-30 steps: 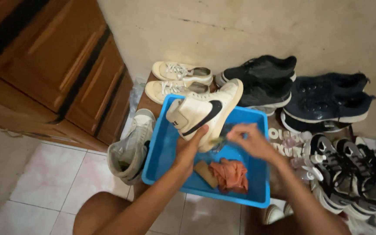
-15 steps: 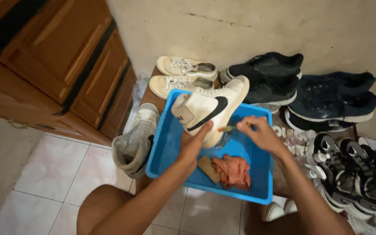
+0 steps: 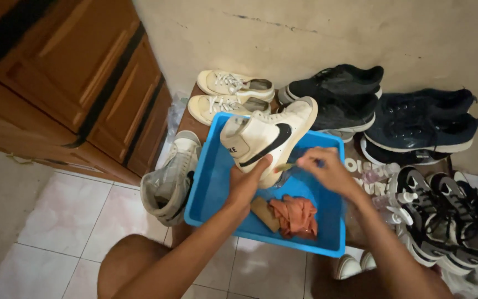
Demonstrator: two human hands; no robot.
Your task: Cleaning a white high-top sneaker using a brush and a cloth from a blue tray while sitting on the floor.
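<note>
Hands meet over a blue tub [image 3: 211, 182] on the floor, seen from the head camera. The left hand [image 3: 247, 182] is closed around the bottom of a white high-top shoe [image 3: 266, 138] with a black curved mark on its side. It holds the shoe tilted over the tub, toe pointing to 2 o'clock.

The right hand [image 3: 325, 169] sits at 3 o'clock from the shoe. Its fingers pinch a small brush [image 3: 287, 165], and the brush tip touches the shoe's sole.

Inside the tub, at 6 o'clock from the shoe, lie an orange rag [image 3: 296, 216] and a brown block [image 3: 265, 214], side by side.

A grey shoe [image 3: 170, 177] leans just beside the tub at 9 o'clock. Cream sneakers [image 3: 230, 94] sit at 11 o'clock. Black sneakers [image 3: 341, 94] sit at 1 o'clock by the wall [image 3: 316, 33]. A wooden cabinet [image 3: 67, 77] stands at 10 o'clock.
</note>
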